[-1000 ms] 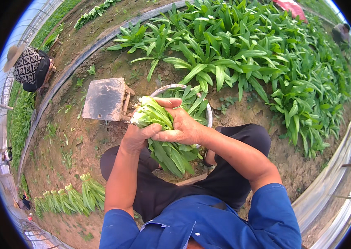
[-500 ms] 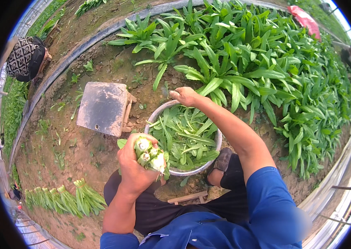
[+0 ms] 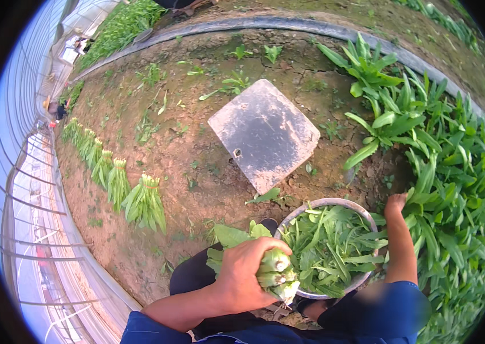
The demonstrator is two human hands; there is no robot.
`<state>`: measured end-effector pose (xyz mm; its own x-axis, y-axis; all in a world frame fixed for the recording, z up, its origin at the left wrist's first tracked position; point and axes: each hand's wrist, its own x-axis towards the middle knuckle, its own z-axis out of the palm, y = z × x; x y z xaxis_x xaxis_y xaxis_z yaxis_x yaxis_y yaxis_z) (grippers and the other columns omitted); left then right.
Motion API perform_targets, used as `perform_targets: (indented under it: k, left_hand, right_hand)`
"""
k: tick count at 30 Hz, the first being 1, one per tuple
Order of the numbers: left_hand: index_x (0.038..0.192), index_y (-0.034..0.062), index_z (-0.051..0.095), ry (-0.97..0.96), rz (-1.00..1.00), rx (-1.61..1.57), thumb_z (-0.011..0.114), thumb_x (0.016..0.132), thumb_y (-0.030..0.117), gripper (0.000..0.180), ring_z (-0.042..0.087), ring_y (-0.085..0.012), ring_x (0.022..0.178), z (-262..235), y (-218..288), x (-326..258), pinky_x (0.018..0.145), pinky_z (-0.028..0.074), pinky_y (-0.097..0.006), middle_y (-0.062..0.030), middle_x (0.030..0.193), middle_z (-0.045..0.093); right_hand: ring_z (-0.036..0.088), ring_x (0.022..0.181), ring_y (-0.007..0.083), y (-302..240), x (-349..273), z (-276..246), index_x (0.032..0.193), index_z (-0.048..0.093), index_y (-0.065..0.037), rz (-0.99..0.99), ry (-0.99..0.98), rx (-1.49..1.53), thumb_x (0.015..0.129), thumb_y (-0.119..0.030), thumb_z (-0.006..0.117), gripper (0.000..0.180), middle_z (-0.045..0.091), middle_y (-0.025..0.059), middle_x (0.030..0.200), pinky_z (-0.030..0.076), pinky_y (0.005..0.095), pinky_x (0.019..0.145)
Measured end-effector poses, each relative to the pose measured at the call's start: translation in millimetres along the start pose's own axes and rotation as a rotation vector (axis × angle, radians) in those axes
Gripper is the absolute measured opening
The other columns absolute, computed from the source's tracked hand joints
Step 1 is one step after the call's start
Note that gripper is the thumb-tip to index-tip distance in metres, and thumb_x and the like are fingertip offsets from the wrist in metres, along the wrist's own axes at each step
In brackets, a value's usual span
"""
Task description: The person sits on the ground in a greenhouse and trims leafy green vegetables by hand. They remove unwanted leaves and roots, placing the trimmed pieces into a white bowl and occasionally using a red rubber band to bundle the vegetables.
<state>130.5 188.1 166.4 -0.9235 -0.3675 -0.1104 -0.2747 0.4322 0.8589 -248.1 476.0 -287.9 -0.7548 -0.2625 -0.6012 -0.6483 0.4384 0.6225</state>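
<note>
Green leafy bunch with pale, round stalk ends (image 3: 277, 275): inside the left fingers, the ends poking out on their right and leaves showing on the other side.
Left hand (image 3: 242, 272): its fingers are wrapped tight around the bunch.
Right hand (image 3: 396, 203): its fingers reach the edge of the tall green growing plants (image 3: 457, 200); I cannot tell if they are closed on a leaf.
Round grey tub (image 3: 327, 201): between the two hands, just right of the left fingers.
Loose long green leaves (image 3: 325, 243): in the tub, near the left fingertips.
Square, worn grey slab (image 3: 271, 135): out past the left fingers.
Row of green bundles with pale tops (image 3: 145, 200): on the brown soil (image 3: 179, 172), well left of the left fingers.
</note>
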Motion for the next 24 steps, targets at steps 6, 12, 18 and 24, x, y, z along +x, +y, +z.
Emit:
perform_targets:
  k: [6, 12, 18, 24]
  left_hand:
    - [0.114, 0.0100, 0.059, 0.070, -0.018, 0.071, 0.091, 0.066, 0.020, 0.058, 0.071, -0.0232, 0.085, 3, 2, -16, 0.076, 0.055, -0.035, -0.0043, 0.095, 0.070]
    - [0.111, 0.0102, 0.059, 0.110, 0.010, 0.032, 0.088, 0.071, 0.026, 0.053, 0.067, -0.0286, 0.079, 16, 8, -17, 0.071, 0.052, -0.039, -0.0059, 0.091, 0.067]
    - [0.109, 0.0065, 0.054, 0.134, 0.105, 0.027, 0.085, 0.071, 0.026, 0.053, 0.067, -0.0327, 0.081, 28, 10, -23, 0.070, 0.051, -0.042, -0.0095, 0.088, 0.065]
    - [0.111, 0.0058, 0.055, 0.148, 0.197, 0.039, 0.086, 0.069, 0.027, 0.056, 0.069, -0.0341, 0.080, 39, 17, -39, 0.069, 0.053, -0.043, -0.0125, 0.090, 0.068]
  right_hand:
    - [0.060, 0.129, 0.0253, -20, 23, -1, 0.138, 0.066, -0.019, -0.027, -0.157, -0.122, 0.100, -0.032, 0.056, 0.041, 0.063, 0.0010, 0.142, 0.044, 0.0565, 0.098]
    - [0.071, 0.105, 0.0174, 5, 28, 15, 0.120, 0.075, -0.021, 0.047, -0.191, -0.014, 0.093, -0.026, 0.067, 0.029, 0.074, -0.0065, 0.118, 0.057, 0.0409, 0.070]
    - [0.076, 0.092, 0.0237, 5, 4, 45, 0.105, 0.081, -0.019, 0.180, 0.077, 0.131, 0.090, -0.017, 0.069, 0.019, 0.078, 0.0019, 0.106, 0.060, 0.0495, 0.061]
    - [0.073, 0.083, 0.0314, 25, -73, 44, 0.101, 0.069, -0.010, 0.122, 0.673, 0.650, 0.093, -0.017, 0.058, 0.016, 0.073, 0.0101, 0.092, 0.057, 0.0418, 0.070]
